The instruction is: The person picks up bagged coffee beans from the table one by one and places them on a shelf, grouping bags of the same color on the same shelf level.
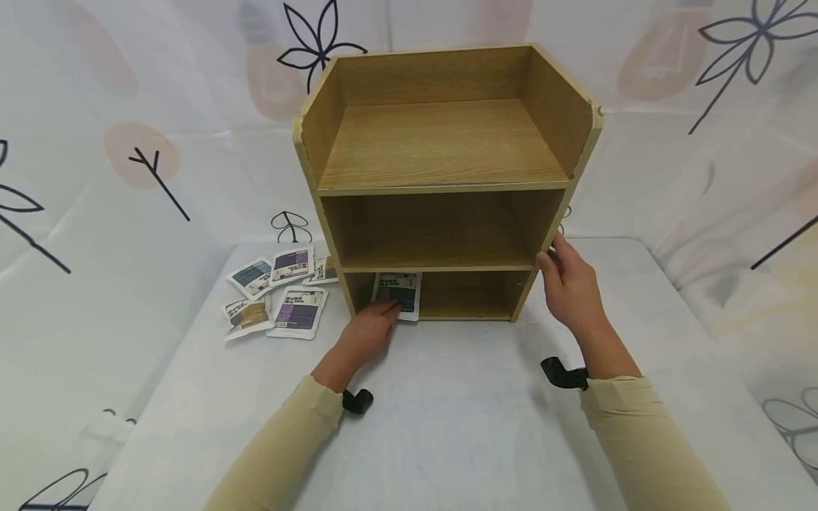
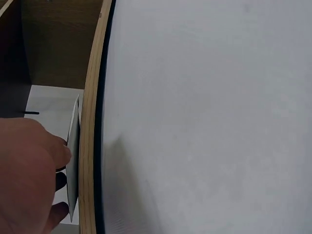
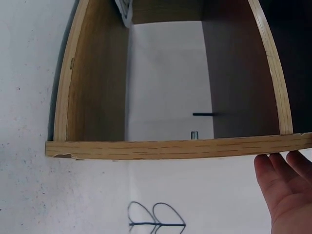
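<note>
A wooden shelf unit [image 1: 447, 145] with three levels stands on the white table. In its bottom compartment, toward the left, lies a flat dark-and-white printed packet [image 1: 399, 287]. My left hand [image 1: 367, 330] reaches into that compartment, its fingers resting on the packet. The left wrist view has this packet [image 2: 73, 161] nearly edge-on above the bottom board [image 2: 88, 126], with the left fingertips [image 2: 63, 156] against its upper face. My right hand [image 1: 569, 284] is at the unit's right side; its fingertips [image 3: 264, 163] touch the outer face of the side panel [image 3: 185, 149].
Several similar packets, among them a purple-and-white packet [image 1: 298, 312] and a tan one [image 1: 248, 316], lie loosely grouped left of the unit on the white table [image 1: 447, 426]. Behind hangs a pale curtain [image 1: 172, 64] with flower drawings.
</note>
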Tool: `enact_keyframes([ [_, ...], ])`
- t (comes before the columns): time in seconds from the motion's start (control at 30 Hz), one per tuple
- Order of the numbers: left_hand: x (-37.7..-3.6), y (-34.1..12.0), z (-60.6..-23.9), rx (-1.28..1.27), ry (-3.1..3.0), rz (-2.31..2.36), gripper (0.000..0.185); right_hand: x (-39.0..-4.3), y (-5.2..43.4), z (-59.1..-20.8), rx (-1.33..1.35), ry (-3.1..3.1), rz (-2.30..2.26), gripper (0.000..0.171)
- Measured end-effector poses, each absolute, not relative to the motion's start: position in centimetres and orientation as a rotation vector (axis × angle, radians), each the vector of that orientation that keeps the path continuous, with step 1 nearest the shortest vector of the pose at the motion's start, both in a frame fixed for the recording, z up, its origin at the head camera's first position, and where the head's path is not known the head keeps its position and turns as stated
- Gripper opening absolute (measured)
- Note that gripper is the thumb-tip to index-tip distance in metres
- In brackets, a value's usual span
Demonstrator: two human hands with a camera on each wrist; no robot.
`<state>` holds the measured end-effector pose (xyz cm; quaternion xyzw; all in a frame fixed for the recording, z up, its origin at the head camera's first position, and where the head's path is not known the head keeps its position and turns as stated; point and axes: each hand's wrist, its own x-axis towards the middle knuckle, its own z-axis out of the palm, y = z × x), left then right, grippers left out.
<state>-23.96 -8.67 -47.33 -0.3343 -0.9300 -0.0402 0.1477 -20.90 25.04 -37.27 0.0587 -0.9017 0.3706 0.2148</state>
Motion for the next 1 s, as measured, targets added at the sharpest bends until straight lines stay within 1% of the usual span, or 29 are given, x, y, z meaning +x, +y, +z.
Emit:
enact_keyframes([
  [0.37,-22.8,-9.2,-46.9,-0.922,-2.759,-0.167,0.039,-21.0,25.3,-37.2,0.152,-2.498,1.018,0.053],
  [0.73,-21.6,-10.6,-45.9,-0.961,-2.738,-0.219,0.047,-20.9,25.3,-36.9,0.164,-2.484,1.044,0.053],
  [1.0,-20.6,-12.1,-45.6,-0.931,-2.759,-0.287,0.046,-20.7,25.2,-37.4,0.161,-2.491,1.051,0.052],
])
